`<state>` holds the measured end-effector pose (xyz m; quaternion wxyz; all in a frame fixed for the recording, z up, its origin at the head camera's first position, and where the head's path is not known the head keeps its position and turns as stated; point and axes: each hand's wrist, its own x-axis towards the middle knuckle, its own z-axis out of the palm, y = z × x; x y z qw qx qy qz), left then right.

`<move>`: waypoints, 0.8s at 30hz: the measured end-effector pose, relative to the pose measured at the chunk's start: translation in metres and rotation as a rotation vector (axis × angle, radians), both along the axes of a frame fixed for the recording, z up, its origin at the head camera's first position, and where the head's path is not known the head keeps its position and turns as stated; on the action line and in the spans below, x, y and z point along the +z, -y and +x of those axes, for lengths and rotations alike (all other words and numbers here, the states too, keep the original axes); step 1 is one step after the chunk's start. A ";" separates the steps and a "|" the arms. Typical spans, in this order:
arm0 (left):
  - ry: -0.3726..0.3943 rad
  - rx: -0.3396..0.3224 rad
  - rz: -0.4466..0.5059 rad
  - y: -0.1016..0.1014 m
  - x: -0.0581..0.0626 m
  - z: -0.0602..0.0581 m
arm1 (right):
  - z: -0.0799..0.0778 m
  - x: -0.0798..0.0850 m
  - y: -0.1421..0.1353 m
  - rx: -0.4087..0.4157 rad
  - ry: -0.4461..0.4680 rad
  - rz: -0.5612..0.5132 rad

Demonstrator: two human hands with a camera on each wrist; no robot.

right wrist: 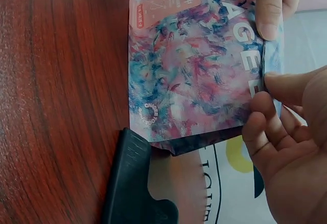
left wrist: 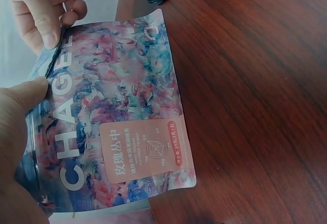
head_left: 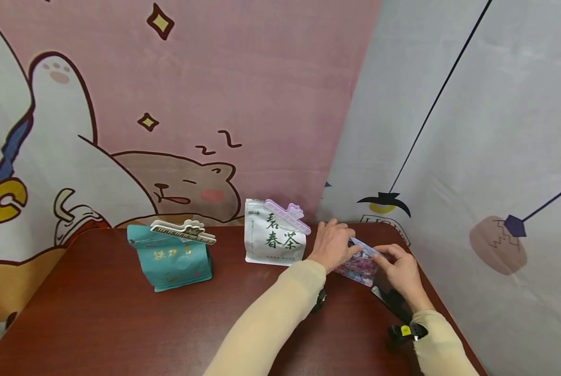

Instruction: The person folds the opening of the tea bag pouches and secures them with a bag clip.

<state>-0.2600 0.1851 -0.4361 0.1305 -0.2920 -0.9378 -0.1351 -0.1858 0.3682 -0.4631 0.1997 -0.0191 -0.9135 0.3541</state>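
A pink-and-blue patterned tea pouch point(head_left: 359, 269) stands near the right edge of the table, with CHAGEE lettering along its top in both wrist views. My left hand point(head_left: 331, 244) pinches its folded top edge, thumb on the printed face in the left wrist view. At the other end of that edge, my right hand point(head_left: 402, 274) pinches the fold between thumb and curled fingers. The thumbs lie close together along a dark crease line. Beside the pouch's lower corner, a black clip point(right wrist: 127, 180) lies on the table, below my right hand.
To the left stands a white tea pouch point(head_left: 271, 240) with a purple clip point(head_left: 287, 215) across its top. Farther left is a teal pouch point(head_left: 174, 266) bearing a black-and-white clip point(head_left: 183, 231). The brown table point(head_left: 120, 324) meets printed fabric walls behind and at right.
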 end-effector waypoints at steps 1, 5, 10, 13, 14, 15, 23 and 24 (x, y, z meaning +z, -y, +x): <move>0.002 0.004 -0.003 0.000 0.000 0.000 | 0.000 0.000 0.000 0.000 0.002 -0.006; 0.014 0.021 -0.017 -0.001 0.000 0.000 | -0.003 -0.002 0.002 -0.029 -0.006 0.010; 0.022 0.044 -0.029 -0.002 0.001 0.000 | -0.006 -0.004 0.005 -0.051 -0.031 0.033; 0.027 0.060 -0.030 -0.003 0.002 0.000 | -0.007 -0.005 0.005 -0.056 -0.038 0.043; 0.031 0.066 -0.026 -0.003 0.002 0.001 | -0.007 -0.006 0.006 -0.057 -0.041 0.047; 0.037 0.071 -0.026 -0.003 0.002 0.001 | -0.007 -0.006 0.005 -0.059 -0.041 0.053; 0.036 0.109 -0.050 -0.003 0.002 0.002 | -0.007 -0.006 0.005 -0.062 -0.026 0.047; 0.034 0.109 -0.049 -0.003 0.002 0.001 | -0.007 -0.006 0.005 -0.062 -0.022 0.043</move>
